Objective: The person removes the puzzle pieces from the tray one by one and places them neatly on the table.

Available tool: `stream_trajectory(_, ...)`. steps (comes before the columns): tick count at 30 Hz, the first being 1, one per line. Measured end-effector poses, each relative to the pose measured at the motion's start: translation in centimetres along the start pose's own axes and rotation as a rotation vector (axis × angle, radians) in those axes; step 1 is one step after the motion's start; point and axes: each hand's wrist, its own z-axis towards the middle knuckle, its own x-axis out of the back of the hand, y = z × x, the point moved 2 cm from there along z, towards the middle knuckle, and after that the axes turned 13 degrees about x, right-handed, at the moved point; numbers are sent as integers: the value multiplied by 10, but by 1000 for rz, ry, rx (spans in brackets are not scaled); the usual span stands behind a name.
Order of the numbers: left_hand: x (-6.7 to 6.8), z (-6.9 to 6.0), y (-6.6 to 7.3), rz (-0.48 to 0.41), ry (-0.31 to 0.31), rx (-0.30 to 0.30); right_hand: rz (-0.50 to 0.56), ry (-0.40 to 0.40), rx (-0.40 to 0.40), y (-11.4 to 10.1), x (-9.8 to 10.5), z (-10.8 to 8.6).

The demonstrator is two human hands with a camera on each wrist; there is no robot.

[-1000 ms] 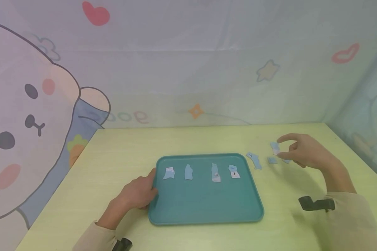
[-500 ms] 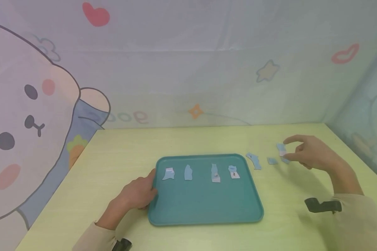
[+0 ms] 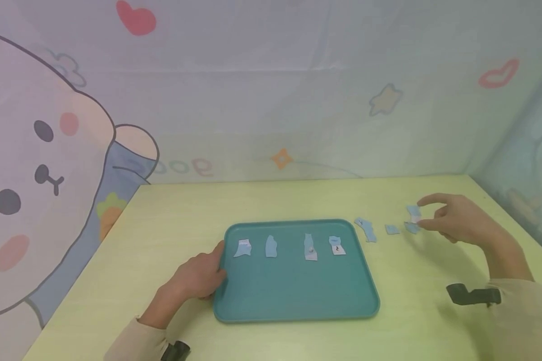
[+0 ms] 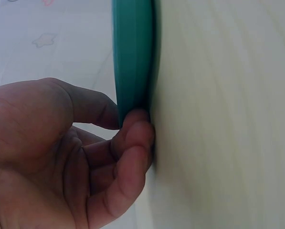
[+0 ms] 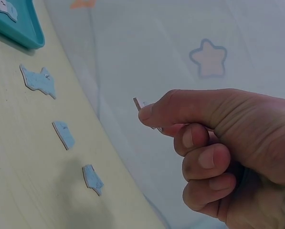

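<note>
At its left rim the teal tray [image 3: 298,296] is gripped by the left hand [image 3: 197,276]; in the left wrist view the thumb lies on one side of the rim [image 4: 132,57] and curled fingers on the other. Above the table's right part, the right hand [image 3: 465,220] pinches a blue and white piece [image 3: 413,213] between thumb and index finger, the other fingers curled. The right wrist view shows only a sliver of that piece [image 5: 138,103] past the thumb. Below and left of it on the table lie a small piece [image 3: 392,229], another piece [image 3: 411,227] and a long jagged piece [image 3: 367,230].
Several light-blue pieces lie in a row in the tray's upper half, among them a white-topped one [image 3: 242,248] and one with a dark mark [image 3: 336,246]. A printed cloth [image 3: 253,100] hangs behind the pale table [image 3: 185,205].
My right hand has moved to the right with the pinched piece, away from the tray. The left hand stays at the tray's rim.
</note>
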Motion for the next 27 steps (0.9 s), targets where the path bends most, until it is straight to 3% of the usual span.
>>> stream_trajectory(27, 0, 1, 1, 8, 17, 1, 18, 32, -26, 22, 10, -8)
